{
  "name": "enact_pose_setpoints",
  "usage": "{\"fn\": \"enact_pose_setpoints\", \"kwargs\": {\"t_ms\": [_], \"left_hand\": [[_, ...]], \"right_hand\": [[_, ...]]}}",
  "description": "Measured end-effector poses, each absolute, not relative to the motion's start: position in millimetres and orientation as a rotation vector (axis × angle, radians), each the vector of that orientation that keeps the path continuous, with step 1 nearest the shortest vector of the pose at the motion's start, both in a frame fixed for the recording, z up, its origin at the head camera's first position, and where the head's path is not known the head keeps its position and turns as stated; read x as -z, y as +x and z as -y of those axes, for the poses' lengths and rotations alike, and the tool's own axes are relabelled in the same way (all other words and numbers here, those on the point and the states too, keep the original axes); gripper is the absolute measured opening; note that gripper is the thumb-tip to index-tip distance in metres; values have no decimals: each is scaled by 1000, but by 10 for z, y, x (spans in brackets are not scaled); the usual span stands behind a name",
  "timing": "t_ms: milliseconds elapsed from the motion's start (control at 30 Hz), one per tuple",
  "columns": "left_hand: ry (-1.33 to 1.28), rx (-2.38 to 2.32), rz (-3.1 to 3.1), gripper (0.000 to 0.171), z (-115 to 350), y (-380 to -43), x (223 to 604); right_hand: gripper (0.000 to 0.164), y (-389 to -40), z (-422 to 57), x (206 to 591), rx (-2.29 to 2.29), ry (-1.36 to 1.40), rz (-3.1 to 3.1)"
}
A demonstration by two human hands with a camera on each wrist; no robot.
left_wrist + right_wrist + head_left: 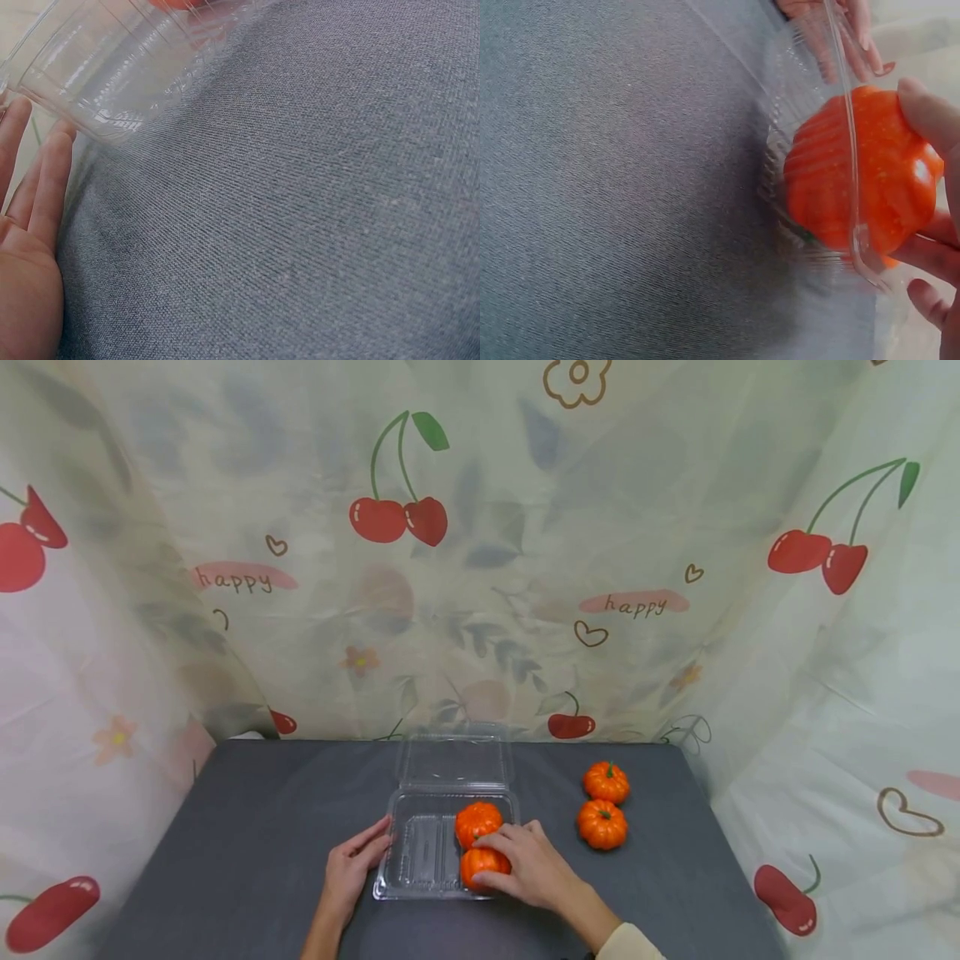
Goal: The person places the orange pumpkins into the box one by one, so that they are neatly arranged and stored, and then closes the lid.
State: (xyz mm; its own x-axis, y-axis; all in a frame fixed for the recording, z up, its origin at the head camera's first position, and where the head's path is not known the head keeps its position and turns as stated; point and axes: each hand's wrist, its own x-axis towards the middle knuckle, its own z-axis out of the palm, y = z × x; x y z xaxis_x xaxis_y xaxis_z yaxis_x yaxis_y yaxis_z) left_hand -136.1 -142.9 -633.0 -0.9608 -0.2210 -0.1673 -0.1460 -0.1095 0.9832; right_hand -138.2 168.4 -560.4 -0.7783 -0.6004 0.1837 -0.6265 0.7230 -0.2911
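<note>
Right hand (528,864) closing round the near pumpkin (482,864) inside the clear clamshell box (420,881) — halfway packed, by the look of it.
Fingers curl over that pumpkin at the box's near right corner; a second pumpkin (477,821) sits just behind it. Left hand (352,864) lies flat-fingered against the box's left edge, steadying, holding nothing. Two loose pumpkins (602,823) wait on the grey worktop (247,827), lid (453,760) open.

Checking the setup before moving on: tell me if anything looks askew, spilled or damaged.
Nothing stands out. The clear box lies open and flat, two pumpkins sit inside it, one under the right hand, and two more stand upright on the grey cloth.
</note>
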Motion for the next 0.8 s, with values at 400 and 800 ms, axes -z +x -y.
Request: {"fn": "enact_pose_setpoints", "kwargs": {"t_ms": [400,800], "left_hand": [[434,2290,2057,47,1438,-1362,6322],[418,2290,2048,44,1433,-1373,6346]], "right_hand": [[47,-1353,-1676,5699,-568,1001,2770],[45,-1281,-1643,5615,-508,975,2838]]}}
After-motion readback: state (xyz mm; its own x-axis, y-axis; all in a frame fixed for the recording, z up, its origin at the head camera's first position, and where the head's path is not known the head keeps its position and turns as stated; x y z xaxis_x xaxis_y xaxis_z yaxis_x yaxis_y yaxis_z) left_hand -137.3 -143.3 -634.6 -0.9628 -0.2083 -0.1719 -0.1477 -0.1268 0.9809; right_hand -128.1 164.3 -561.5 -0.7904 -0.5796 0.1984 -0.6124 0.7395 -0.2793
